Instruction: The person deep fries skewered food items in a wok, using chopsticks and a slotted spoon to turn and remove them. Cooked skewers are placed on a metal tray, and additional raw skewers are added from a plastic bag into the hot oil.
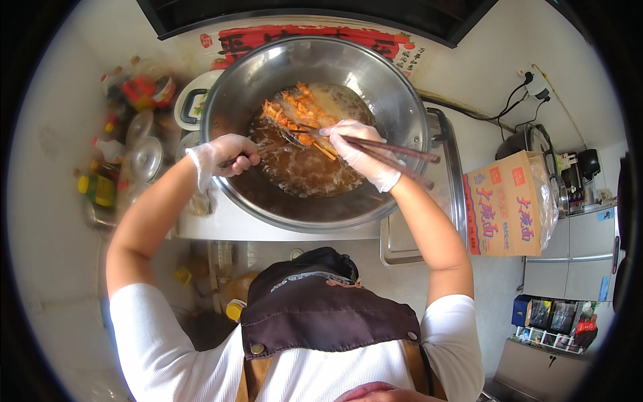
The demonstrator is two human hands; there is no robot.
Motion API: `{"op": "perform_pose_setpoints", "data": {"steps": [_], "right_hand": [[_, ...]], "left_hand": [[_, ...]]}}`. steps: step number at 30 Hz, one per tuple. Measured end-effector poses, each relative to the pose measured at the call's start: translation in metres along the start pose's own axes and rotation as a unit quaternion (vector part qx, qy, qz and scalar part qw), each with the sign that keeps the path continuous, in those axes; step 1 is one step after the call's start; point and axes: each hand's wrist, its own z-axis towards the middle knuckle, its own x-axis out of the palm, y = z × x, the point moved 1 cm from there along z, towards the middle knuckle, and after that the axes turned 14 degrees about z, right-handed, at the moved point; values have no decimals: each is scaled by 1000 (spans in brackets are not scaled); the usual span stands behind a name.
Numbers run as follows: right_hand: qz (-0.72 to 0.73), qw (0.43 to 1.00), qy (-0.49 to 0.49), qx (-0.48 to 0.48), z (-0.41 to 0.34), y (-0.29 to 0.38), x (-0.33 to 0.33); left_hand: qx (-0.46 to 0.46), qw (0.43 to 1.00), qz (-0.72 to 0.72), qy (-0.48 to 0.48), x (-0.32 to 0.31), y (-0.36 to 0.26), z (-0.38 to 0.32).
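Observation:
A large steel wok point(397, 108) holds bubbling brown oil point(321, 176). My left hand point(233, 155), in a clear plastic glove, grips a long handle at the wok's left side; it reaches toward a strainer or ladle point(296, 139), mostly hidden by food. Fried orange-brown pieces of food point(301, 110) with wooden skewers point(325, 151) showing at their lower end lie over the oil. My right hand point(359, 145), gloved as well, holds a pair of long dark chopsticks point(402, 148) whose tips touch or sit close to the food.
Pot lids point(146, 160) and bottles point(103, 190) stand left of the wok. A plate with greens point(188, 95) is partly under its left handle. At right are a metal tray point(454, 176), a cardboard carton point(505, 203) and a black pot point(527, 140). A dark shelf edge point(311, 15) lies beyond.

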Motion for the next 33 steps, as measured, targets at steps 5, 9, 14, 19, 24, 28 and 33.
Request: {"op": "perform_pose_setpoints", "data": {"steps": [5, 9, 14, 19, 24, 28, 33], "right_hand": [[-19, 1000, -8, 12, -6, 0, -10], [29, 999, -16, 35, -11, 1, -23], [126, 991, -24, -24, -23, 15, -47], [-5, 996, -81, -21, -62, 42, -75], [-151, 978, -140, -45, -124, 51, -81], [-261, 955, -104, -96, -167, 33, -74], [-196, 974, -74, -88, -193, 13, -73]], "left_hand": [[11, 1000, 8, -13, 2, 0, -3], [10, 1000, -3, -28, 5, -1, -7], [-31, 1000, -2, -1, 10, -21, -2], [-4, 996, 72, -59, 28, -26, -14], [115, 964, 191, -142, 60, 15, -75], [154, 935, 232, -219, 95, 56, -106], [229, 845, 278, -395, 134, 89, -92]]}}
